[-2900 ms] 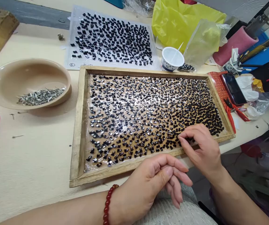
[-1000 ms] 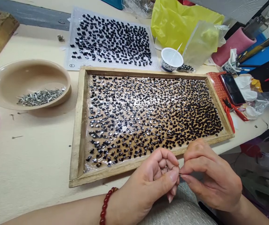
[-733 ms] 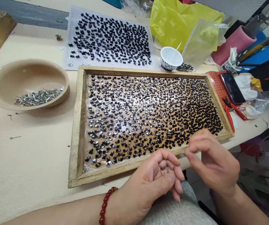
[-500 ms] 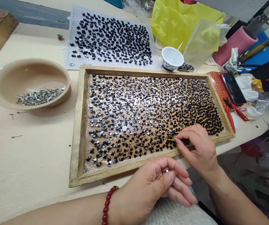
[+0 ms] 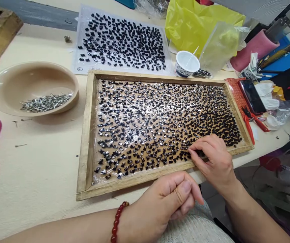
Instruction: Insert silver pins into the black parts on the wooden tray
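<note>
A wooden-framed tray (image 5: 84, 135) holds rows of small black pieces (image 5: 145, 135), many with shiny flat dots, standing on a brown base. Over its near right part, my right hand (image 5: 214, 162) pinches thumb and forefinger together low among the black pieces; what sits between the tips is too small to make out. My left hand (image 5: 170, 199), with a red bead bracelet (image 5: 116, 222) at the wrist, is closed in front of the tray's near edge, fingers curled into the palm. Whatever it holds is hidden.
Small metal pins (image 5: 47, 103) lie in a beige bowl (image 5: 33, 71) at left. Behind the tray are a white sheet (image 5: 80, 64) of black pieces, a white cup (image 5: 181, 64) and a yellow bag (image 5: 200, 20). Red-handled pliers (image 5: 250, 126) and a phone (image 5: 252, 96) lie at right.
My left hand has curled its fingers shut; before, they were extended, with a small shiny bit showing near the thumb. My right hand stays at the same spot on the tray.
</note>
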The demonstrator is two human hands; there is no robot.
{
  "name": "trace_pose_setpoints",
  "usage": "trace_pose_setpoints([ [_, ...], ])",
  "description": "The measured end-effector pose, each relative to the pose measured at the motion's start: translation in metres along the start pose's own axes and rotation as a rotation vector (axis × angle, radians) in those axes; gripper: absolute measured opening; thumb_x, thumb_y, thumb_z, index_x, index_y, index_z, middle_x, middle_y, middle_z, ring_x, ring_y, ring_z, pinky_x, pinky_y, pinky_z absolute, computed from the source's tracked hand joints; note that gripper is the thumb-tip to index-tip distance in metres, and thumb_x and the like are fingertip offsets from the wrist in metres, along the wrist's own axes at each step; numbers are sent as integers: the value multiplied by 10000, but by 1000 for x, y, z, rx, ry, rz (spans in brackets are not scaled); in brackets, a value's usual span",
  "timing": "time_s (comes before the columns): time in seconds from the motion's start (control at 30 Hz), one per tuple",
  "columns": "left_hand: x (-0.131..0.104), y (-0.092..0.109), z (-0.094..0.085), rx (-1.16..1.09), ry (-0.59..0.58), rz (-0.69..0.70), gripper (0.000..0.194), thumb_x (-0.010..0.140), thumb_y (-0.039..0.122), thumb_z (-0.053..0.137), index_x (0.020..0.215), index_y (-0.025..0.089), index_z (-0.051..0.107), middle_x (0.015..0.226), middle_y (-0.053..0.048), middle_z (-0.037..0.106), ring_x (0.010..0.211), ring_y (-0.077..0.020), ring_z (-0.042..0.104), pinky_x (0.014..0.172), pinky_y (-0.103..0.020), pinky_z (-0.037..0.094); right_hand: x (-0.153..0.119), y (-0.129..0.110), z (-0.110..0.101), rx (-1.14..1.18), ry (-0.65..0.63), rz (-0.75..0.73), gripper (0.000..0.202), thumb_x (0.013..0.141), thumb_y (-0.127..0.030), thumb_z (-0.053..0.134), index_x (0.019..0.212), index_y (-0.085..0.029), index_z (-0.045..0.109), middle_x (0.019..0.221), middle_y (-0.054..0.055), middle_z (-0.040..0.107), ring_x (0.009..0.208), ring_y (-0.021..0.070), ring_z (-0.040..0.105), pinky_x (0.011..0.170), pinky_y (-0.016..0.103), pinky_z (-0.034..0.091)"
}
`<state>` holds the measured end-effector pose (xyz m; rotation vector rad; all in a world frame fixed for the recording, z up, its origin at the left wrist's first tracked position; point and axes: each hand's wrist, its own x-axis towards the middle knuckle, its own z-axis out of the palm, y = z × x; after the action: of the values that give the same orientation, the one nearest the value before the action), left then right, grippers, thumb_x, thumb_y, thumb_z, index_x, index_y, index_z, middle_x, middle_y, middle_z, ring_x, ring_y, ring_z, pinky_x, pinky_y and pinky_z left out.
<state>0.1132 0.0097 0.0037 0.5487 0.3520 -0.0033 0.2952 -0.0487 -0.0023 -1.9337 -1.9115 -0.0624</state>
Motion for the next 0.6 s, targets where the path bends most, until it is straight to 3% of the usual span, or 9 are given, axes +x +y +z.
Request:
trace_pose_setpoints([
  [0.17,2,-6,-1,-22,-29,22,238,910,348,485,945,116,525,665,11,521,469,-45,277,458,-191,191,-1,0,0,-21,-1,6,63,780,-130,631,793,-185,604,776,15,634,790,155,549,736,328,387],
  [0.3,2,-9,-2,-83,-57,28,227,877,360,552,934,161,458,748,-57,662,434,-33,349,446,-170,237,-1,1,0,-33,3,11,64,777,-129,633,786,-185,603,772,14,633,795,157,552,738,328,387],
  [0.6,-1,-2,-3,-106,13,-69,204,798,286,672,808,87,629,709,-62,654,428,-4,410,414,-129,274,-3,1,-2,-25,-21,36,24,791,-177,646,795,-196,633,771,6,643,771,151,545,717,327,369],
])
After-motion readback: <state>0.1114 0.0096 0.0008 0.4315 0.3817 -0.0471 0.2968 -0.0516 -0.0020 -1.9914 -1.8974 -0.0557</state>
